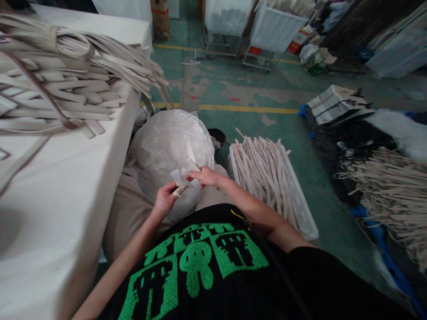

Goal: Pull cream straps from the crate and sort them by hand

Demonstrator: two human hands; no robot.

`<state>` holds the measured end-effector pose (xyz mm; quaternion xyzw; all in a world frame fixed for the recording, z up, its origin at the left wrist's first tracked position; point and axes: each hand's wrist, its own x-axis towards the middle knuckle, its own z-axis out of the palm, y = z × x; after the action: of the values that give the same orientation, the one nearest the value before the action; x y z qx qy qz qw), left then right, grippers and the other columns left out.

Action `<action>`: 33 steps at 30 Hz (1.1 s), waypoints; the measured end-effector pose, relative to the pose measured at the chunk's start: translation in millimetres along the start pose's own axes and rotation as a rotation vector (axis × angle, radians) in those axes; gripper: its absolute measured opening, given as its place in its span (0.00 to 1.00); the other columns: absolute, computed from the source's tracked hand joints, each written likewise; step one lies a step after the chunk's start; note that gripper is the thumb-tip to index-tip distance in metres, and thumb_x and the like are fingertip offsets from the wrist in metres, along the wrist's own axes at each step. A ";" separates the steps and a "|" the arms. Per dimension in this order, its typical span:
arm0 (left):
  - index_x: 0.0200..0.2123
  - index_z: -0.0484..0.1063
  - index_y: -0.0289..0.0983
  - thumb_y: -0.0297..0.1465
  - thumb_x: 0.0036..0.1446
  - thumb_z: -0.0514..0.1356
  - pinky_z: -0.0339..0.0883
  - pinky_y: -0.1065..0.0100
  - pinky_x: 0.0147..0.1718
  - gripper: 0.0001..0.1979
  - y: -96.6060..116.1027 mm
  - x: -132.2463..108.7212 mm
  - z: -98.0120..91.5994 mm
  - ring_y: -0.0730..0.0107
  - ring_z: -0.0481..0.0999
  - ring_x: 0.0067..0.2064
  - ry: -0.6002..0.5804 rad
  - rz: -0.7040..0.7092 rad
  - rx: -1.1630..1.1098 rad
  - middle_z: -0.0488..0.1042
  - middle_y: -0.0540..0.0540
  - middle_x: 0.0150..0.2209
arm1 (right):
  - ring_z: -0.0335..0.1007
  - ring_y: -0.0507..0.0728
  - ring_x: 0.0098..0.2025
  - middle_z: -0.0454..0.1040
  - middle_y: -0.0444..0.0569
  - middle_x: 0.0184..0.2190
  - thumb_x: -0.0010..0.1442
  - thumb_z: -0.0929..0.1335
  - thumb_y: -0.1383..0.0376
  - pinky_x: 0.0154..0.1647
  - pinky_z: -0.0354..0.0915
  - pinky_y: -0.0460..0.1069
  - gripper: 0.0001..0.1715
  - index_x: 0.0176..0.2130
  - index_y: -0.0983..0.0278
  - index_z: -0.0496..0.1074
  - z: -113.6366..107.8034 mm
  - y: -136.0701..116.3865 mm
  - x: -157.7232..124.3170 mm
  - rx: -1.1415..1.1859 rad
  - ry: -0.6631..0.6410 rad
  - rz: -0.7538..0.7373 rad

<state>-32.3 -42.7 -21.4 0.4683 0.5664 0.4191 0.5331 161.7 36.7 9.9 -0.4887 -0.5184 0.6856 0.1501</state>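
Where both hands [164, 200] [209, 177] nearly meet, pale strips [176, 177] between them, over clear plastic [170, 138].

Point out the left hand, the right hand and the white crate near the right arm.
Left hand [165, 199]: head view, middle of the hand.
Right hand [208, 176]: head view, middle of the hand.
White crate [303, 203]: head view, its right side wall.

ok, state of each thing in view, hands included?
left hand: fingers bent, at the white pieces
right hand: fingers bent, at the white pieces
white pieces: held up, exact grip unclear
plastic: crumpled
crate: uncovered, filled with strips
bundle: tied, bent over
table strips: piled
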 end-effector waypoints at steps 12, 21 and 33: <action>0.37 0.80 0.38 0.41 0.47 0.70 0.72 0.58 0.44 0.16 -7.0 11.7 -0.4 0.54 0.80 0.41 -0.139 -0.039 0.093 0.82 0.43 0.38 | 0.68 0.47 0.26 0.77 0.42 0.27 0.57 0.75 0.62 0.26 0.63 0.41 0.11 0.38 0.67 0.82 6.0 -49.4 12.8 -0.287 -0.011 -0.231; 0.36 0.78 0.37 0.48 0.45 0.72 0.72 0.57 0.50 0.22 7.5 26.0 8.6 0.55 0.79 0.45 0.078 0.061 -0.265 0.82 0.42 0.38 | 0.60 0.48 0.25 0.68 0.39 0.19 0.61 0.74 0.58 0.28 0.49 0.45 0.13 0.29 0.65 0.80 23.5 -77.7 -2.6 -0.788 0.121 -0.369; 0.38 0.79 0.35 0.46 0.51 0.71 0.72 0.63 0.41 0.20 4.2 17.0 12.1 0.68 0.78 0.32 -0.133 -0.085 -0.460 0.82 0.44 0.34 | 0.72 0.51 0.28 0.79 0.45 0.27 0.61 0.72 0.60 0.32 0.64 0.44 0.12 0.34 0.67 0.81 -33.7 -103.0 23.8 -0.637 0.434 -0.437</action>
<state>-19.7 -25.5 -21.9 0.3367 0.4389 0.4827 0.6789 147.2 115.7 86.4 -0.5220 -0.7515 0.3250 0.2388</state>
